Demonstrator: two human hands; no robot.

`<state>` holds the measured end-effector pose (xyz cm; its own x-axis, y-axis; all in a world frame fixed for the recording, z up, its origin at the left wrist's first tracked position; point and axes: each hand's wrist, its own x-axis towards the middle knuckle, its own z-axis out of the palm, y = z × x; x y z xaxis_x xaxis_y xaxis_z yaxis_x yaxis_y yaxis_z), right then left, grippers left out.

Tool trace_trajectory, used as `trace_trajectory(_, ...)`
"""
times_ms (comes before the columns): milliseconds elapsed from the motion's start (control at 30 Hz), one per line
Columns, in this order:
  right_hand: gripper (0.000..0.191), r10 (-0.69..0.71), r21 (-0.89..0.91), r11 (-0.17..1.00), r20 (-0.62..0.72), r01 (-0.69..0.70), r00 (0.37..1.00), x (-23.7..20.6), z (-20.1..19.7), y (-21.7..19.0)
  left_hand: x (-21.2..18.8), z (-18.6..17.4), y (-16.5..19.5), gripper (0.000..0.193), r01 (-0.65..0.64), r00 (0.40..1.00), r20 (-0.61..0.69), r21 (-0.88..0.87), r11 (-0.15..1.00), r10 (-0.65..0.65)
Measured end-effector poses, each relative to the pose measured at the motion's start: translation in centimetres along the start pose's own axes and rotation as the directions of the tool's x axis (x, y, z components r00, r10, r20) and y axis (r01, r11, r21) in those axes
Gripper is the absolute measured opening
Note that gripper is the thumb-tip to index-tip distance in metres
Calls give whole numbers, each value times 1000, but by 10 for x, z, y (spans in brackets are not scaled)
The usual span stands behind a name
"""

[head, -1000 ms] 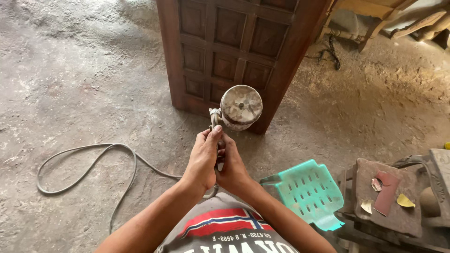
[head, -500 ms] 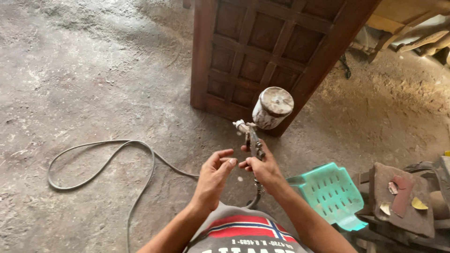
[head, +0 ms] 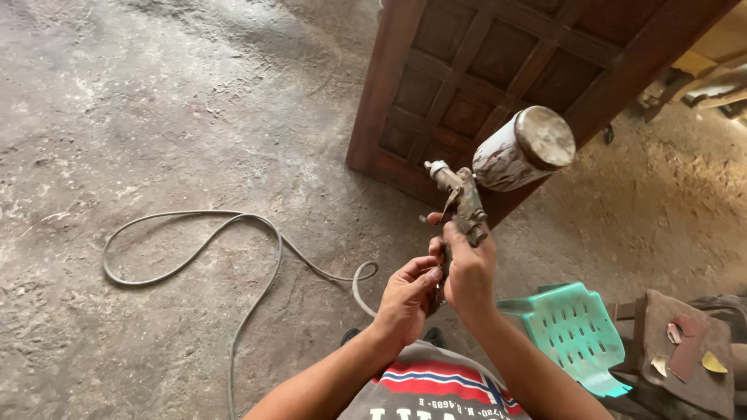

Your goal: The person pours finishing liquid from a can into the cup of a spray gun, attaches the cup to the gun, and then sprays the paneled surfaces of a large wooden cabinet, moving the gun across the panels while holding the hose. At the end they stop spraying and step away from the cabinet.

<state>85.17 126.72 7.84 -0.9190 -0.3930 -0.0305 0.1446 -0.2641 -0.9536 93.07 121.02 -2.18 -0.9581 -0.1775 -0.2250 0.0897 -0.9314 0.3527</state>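
- We've got the spray gun (head: 464, 208) up in front of us, roughly mid-frame, with its paint-smeared cup (head: 520, 149) tilted up and to the right.
- Our right hand (head: 469, 274) is wrapped tight around the gun's grip, fingers closed on it, index finger up by the trigger area.
- Our left hand (head: 405, 298) sits just beside and below the right one, fingers curled, fingertips touching the bottom of the handle. Can't really tell whether it's pinching something there or only resting against it.
- The grey hose (head: 233, 257) snakes across the concrete floor (head: 156, 117) in a big loop on the left and curls back toward the gun's base.
- Behind the gun stands a dark brown panelled wooden door (head: 498, 85), upright on the floor.
- Down at the right, near our right forearm, there's a teal plastic stool (head: 572, 330) with slots in it, and past that a dusty block (head: 685, 350) with a few scraps lying on top.
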Motion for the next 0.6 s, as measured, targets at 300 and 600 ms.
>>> trace_trajectory(300,59,-217,-22,975,104,221,970,-8,21,8,11,-16,12,21,9,1000,-4,7,1000,-9)
trace_trajectory(600,68,-240,-129,956,162,262,957,-17,15,11,14,-24,3,18,45,993,114,-114,992,-32)
